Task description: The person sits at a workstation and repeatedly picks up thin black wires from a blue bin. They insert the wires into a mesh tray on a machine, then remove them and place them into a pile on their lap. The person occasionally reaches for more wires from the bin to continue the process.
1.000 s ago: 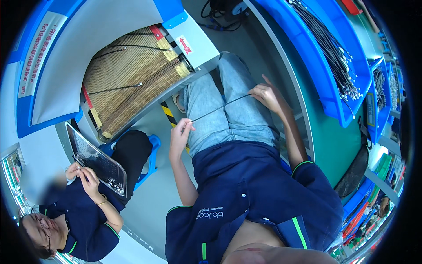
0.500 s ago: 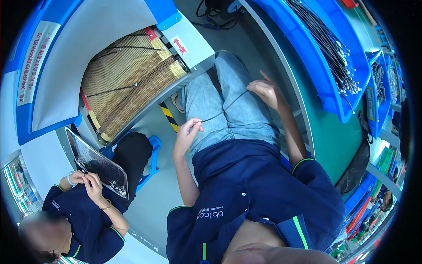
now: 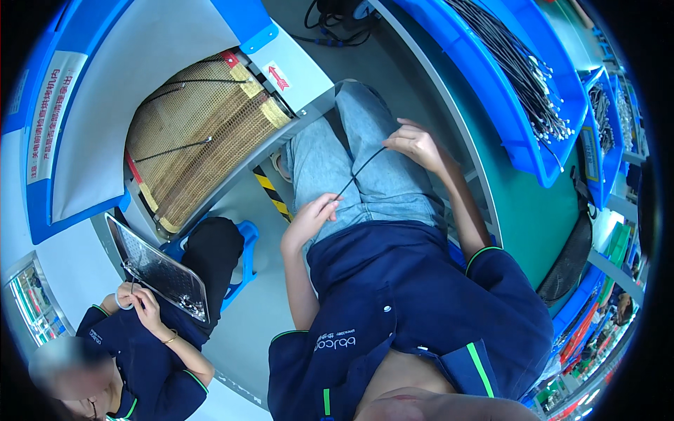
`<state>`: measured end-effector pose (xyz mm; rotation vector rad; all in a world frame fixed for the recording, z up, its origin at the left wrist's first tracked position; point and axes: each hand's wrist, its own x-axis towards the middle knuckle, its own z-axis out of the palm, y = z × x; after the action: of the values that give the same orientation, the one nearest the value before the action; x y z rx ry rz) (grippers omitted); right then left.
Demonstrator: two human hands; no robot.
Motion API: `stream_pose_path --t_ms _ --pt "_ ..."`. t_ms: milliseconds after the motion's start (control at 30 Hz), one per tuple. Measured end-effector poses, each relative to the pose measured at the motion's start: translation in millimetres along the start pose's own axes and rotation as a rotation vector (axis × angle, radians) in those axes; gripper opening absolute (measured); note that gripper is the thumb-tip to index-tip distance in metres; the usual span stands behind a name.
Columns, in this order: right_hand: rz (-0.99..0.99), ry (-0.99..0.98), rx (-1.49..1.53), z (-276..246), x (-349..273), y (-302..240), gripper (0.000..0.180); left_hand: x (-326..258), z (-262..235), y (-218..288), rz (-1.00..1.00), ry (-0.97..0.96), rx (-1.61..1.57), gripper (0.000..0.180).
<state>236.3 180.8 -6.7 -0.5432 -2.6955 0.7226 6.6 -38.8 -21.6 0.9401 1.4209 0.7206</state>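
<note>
A thin black cable (image 3: 361,170) stretches slantwise over my lap between my two hands. My left hand (image 3: 319,213) pinches its lower end between thumb and fingers. At the upper end my right hand (image 3: 415,146) is closed on the cable, above my right thigh. The cable's ends are hidden in my fingers. Ahead to the left, a tan mesh conveyor belt (image 3: 189,151) carries several similar black cables (image 3: 175,149), apart from my hands.
A blue bin (image 3: 516,151) of black cables with whitish ends stands on the green tabletop (image 3: 519,231) at right. At lower left a co-worker (image 3: 151,351) handles something small beside a metal tray (image 3: 158,263). A white and blue machine housing (image 3: 151,77) covers the belt.
My hands have come closer together; the left moved right, the right slightly left. The cable between them is now straighter and steeper. The surroundings have shifted slightly in view.
</note>
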Motion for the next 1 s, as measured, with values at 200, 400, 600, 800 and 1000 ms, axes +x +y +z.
stream_pose_path --t_ms 200,400,600,800,1000 --pt "-0.141 -0.040 -0.084 -2.6 5.8 -13.3 0.022 7.7 9.3 23.3 0.006 0.115 0.148 0.021" --pt "-0.223 -0.108 0.075 14.7 21.6 -49.0 0.024 18.5 22.8 35.5 0.182 0.249 0.086 0.021" --pt "-0.149 -0.045 0.080 12.5 21.2 -42.6 0.020 -1.0 -6.5 31.0 -0.001 0.232 0.258 0.019" --pt "-0.200 -0.021 0.154 29.9 35.4 -66.4 0.019 5.8 7.7 39.2 0.172 0.348 0.220 0.017" --pt "-0.144 0.022 0.135 25.7 32.4 -62.6 0.011 -0.7 4.8 39.5 0.151 0.472 0.142 0.016"
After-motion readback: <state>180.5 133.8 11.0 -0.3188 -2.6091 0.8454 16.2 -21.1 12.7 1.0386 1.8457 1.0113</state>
